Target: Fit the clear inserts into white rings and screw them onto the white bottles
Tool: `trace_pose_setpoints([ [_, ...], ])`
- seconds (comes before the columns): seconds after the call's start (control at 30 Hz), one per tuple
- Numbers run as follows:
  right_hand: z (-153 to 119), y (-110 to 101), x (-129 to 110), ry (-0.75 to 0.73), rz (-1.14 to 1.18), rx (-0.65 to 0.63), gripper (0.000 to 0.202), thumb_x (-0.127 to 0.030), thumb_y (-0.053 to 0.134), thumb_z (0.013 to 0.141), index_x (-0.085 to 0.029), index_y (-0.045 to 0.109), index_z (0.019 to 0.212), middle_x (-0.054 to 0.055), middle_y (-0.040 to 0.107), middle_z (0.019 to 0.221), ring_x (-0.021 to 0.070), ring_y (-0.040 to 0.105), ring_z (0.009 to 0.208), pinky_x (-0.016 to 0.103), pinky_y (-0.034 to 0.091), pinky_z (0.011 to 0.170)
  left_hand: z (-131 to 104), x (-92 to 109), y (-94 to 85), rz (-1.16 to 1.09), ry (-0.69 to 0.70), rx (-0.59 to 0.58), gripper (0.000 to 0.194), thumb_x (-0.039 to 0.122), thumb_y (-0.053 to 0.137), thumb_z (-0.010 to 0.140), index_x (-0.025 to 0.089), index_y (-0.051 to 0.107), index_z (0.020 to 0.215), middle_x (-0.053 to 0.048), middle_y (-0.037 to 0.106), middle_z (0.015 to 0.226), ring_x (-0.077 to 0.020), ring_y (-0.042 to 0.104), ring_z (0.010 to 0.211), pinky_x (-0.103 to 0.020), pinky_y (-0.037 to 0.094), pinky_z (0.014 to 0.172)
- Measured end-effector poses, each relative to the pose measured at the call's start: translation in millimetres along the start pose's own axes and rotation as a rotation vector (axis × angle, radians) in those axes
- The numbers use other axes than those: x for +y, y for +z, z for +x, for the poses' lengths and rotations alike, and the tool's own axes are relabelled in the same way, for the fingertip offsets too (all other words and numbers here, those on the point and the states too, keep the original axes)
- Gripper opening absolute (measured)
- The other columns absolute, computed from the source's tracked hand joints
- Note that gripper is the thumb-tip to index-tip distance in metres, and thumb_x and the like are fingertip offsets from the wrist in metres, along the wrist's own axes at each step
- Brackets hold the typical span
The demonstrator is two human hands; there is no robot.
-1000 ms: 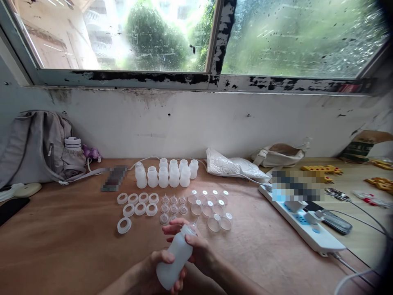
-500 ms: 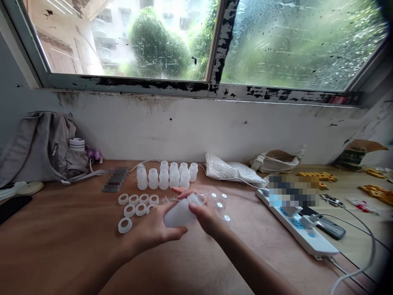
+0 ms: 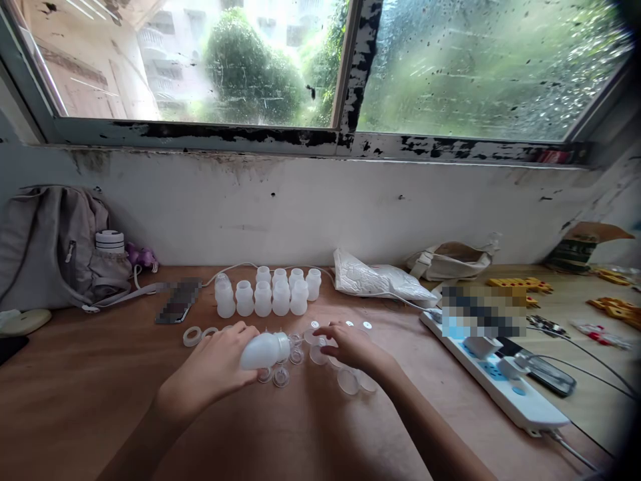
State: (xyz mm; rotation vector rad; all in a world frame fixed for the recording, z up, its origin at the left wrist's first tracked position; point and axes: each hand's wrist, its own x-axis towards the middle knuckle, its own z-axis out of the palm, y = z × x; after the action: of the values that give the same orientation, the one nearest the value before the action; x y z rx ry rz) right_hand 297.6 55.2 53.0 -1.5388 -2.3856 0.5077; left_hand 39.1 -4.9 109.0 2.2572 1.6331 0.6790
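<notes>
My left hand [image 3: 215, 364] is wrapped round a frosted white feeding bottle [image 3: 260, 352], tilted on its side with its threaded neck pointing right. My right hand [image 3: 353, 344] hovers at the round clear discs [image 3: 348, 381], thumb and forefinger apart; nothing shows between them. Under the bottle's neck lie several clear silicone teats [image 3: 281, 377]. White screw rings [image 3: 192, 336] lie beyond my left hand, which hides some of them. Further back, more frosted bottles [image 3: 263, 298] stand upright in rows, the leftmost with a clear dome on top.
A phone [image 3: 175, 304] and a grey backpack [image 3: 55, 247] lie to the left. By the wall are a white plastic package [image 3: 378, 280] and a beige bag [image 3: 451, 260]. On the right, a power strip [image 3: 501, 381] with plugs and cables crosses the table near yellow parts [image 3: 521, 286].
Both hands were together on the bottle. The right hand has let go and moved to the discs, while the left has drawn the bottle leftward. The view has shifted slightly.
</notes>
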Motion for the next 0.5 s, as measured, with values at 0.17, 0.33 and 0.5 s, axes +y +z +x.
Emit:
trace_pose_setpoints([
  [0.17,2,4,-2,0.012,-0.043,-0.068,0.031,-0.016,0.062,0.066,-0.022,0.062,0.096,0.007,0.063,0.088,0.0244,0.056,0.084,0.034,0.039,0.073,13,-7,-0.8,0.249,0.061,-0.161,0.031,0.021,0.051,0.064,0.029,0.058,0.094,0.0,0.056,0.089,-0.0206,0.051,0.088,-0.027,0.037,0.068],
  [0.33,2,-19,-3,-0.039,0.256,0.04,0.03,-0.038,0.052,0.077,-0.019,0.057,0.1,0.005,0.06,0.08,0.0165,0.055,0.071,0.027,0.042,0.062,16,-13,-6.3,0.224,-0.024,-0.206,0.028,0.032,0.052,0.068,0.031,0.054,0.097,0.003,0.057,0.092,-0.0188,0.053,0.086,-0.026,0.038,0.065],
  [0.5,2,-23,-16,-0.096,0.568,0.09,0.035,-0.043,0.048,0.079,-0.016,0.056,0.1,0.003,0.059,0.074,0.013,0.054,0.063,0.024,0.042,0.054,15,-14,-3.8,0.264,-0.004,-0.157,0.029,0.034,0.052,0.07,0.03,0.052,0.099,0.002,0.057,0.094,-0.0195,0.053,0.087,-0.028,0.04,0.066],
])
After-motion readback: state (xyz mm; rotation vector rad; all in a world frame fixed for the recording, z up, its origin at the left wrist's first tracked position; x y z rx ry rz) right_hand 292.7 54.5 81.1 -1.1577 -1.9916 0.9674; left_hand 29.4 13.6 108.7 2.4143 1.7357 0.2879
